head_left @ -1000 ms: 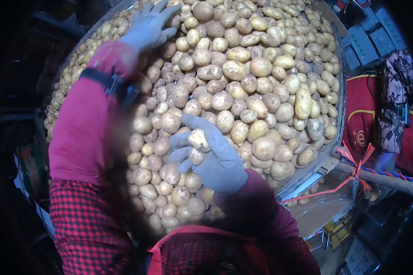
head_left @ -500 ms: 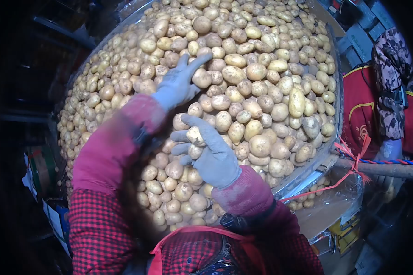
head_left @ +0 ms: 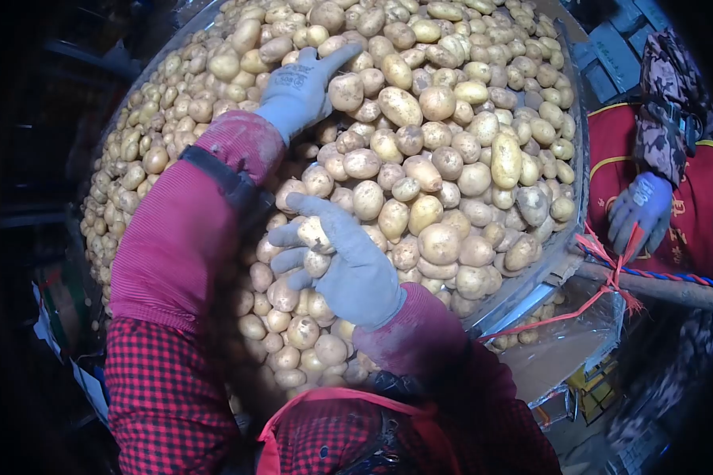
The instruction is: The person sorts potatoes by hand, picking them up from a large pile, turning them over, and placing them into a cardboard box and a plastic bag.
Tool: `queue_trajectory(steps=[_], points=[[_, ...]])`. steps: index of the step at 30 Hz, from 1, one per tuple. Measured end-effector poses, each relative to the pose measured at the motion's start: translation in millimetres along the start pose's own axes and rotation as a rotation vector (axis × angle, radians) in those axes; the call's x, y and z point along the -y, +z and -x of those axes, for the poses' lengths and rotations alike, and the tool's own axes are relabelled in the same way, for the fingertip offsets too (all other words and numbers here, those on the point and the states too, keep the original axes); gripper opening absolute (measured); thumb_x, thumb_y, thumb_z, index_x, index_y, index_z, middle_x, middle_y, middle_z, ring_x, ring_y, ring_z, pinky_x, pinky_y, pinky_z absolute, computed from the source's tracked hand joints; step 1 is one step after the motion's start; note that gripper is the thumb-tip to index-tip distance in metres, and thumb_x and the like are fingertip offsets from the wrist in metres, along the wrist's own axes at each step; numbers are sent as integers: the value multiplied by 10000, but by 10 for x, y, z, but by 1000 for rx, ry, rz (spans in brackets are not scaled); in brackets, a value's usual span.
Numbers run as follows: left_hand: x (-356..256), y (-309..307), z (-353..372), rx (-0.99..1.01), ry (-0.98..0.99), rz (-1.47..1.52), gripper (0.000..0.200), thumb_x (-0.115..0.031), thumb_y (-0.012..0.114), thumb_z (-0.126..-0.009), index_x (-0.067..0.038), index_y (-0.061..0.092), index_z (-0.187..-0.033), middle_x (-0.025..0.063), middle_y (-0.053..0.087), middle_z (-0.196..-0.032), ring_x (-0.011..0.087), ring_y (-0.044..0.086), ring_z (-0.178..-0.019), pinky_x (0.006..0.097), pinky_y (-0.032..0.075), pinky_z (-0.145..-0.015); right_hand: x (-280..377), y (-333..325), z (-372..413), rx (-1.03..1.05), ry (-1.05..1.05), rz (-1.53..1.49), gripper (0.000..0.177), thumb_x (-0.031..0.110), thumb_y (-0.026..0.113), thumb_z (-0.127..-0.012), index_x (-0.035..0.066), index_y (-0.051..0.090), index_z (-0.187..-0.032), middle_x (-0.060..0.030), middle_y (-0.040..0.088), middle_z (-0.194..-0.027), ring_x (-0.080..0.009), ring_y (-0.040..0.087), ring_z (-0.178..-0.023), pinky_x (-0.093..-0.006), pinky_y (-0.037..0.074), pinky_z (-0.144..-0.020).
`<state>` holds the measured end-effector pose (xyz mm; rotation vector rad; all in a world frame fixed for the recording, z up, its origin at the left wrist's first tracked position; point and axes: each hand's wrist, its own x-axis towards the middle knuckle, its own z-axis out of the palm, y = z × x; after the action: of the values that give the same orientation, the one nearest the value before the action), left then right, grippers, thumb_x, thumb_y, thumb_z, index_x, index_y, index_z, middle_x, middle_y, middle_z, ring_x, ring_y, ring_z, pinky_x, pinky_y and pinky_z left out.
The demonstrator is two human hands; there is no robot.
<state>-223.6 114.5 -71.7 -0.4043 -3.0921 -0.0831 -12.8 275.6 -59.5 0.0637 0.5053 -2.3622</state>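
My left hand (head_left: pixel 297 91), in a grey-blue glove, lies palm down on the heap of potatoes (head_left: pixel 467 146). Its fingers are spread, one stretched to the right, next to a round brownish potato (head_left: pixel 346 93). The undersides of its fingers are hidden. Nearer to me, my right hand (head_left: pixel 352 273), gloved alike, is turned partly up with its fingers curled around two small potatoes. One pale potato (head_left: pixel 314 234) shows between thumb and fingers, with a smaller potato (head_left: pixel 317 264) just below it.
A metal-edged rim (head_left: pixel 582 166) bounds the heap on the right. Red twine (head_left: pixel 610 273) is tied around a pole (head_left: pixel 650 289) there. Beyond it stands another person with a gloved hand (head_left: pixel 642 212) against a red apron (head_left: pixel 614 146). Blue crates (head_left: pixel 610 59) are behind.
My left hand has moved farther forward over the heap. My right hand keeps its potatoes. The view has shifted slightly, and the other person's gloved hand has risen to the apron.
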Motion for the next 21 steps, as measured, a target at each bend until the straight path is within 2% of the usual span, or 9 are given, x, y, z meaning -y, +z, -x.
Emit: queue_trajectory(steps=[6, 8, 9, 10, 14, 16, 19, 20, 21], points=[[6, -23, -128, 8, 17, 13, 751, -361, 735, -921, -426, 397, -1589, 259, 555, -1342, 441, 666, -1143, 520, 567, -943, -60, -52, -40, 21, -3, -47, 598, 391, 422, -1121, -10, 368, -1561, -183, 621, -1225, -181, 656, -943, -294, 577, -766], [88, 114, -263, -101, 76, -4, 714, -352, 723, -937, -415, 419, -1580, 284, 517, -1403, 442, 662, -1165, 510, 568, -959, -52, -56, -46, 13, 31, -46, 591, 392, 421, -1117, 0, 381, -1557, -179, 626, -1227, -182, 659, -947, -288, 575, -773], [126, 101, -331, -69, 91, 38, 679, -337, 708, -959, -405, 430, -1575, 257, 485, -1473, 434, 660, -1185, 499, 563, -985, -56, -92, -57, 25, 47, -86, 665, 485, 570, -1064, 48, 403, -1538, -174, 652, -1192, -230, 692, -959, -358, 608, -786], [162, 80, -403, -78, 97, 41, 679, -337, 708, -959, -405, 430, -1575, 257, 485, -1473, 434, 660, -1185, 499, 563, -985, -53, -118, -71, 26, 39, -77, 665, 485, 570, -1064, 48, 403, -1538, -174, 652, -1192, -230, 692, -959, -358, 608, -786], [284, 10, -423, -26, 97, 23, 650, -324, 696, -979, -378, 439, -1573, 170, 448, -1578, 402, 623, -1269, 487, 532, -1056, -17, -22, -37, 24, 31, -58, 599, 430, 484, -1095, 34, 410, -1539, -174, 648, -1218, -209, 679, -958, -328, 586, -793], [362, -121, -318, -200, 245, 140, 671, -353, 743, -929, -372, 480, -1545, 186, 483, -1538, 422, 584, -1307, 483, 517, -1075, 22, 25, -7, 13, 37, -47, 557, 376, 428, -1112, 20, 410, -1540, -173, 641, -1232, -185, 664, -960, -290, 563, -800], [558, -576, 245, -20, 276, 125, 683, -347, 741, -921, -304, 491, -1555, 221, 419, -1625, 442, 527, -1375, 484, 478, -1126, 11, -11, 1, 32, 19, -50, 508, 322, 401, -1131, 31, 406, -1548, -186, 650, -1311, -195, 667, -1009, -294, 557, -832], [598, -676, 491, 41, 278, 108, 685, -258, 780, -896, -230, 527, -1532, 196, 450, -1608, 422, 505, -1401, 495, 429, -1171, 8, -1, 10, 45, 23, -51, 508, 322, 401, -1131, 31, 406, -1548, -186, 650, -1311, -195, 667, -1009, -294, 557, -832], [755, -696, 696, 86, 370, -9, 700, -204, 799, -856, -238, 552, -1510, 212, 478, -1580, 439, 517, -1388, 502, 439, -1154, 2, 16, 31, 42, -40, 86, 499, 306, 389, -1134, 36, 403, -1553, -187, 649, -1316, -195, 665, -1014, -296, 558, -832]])
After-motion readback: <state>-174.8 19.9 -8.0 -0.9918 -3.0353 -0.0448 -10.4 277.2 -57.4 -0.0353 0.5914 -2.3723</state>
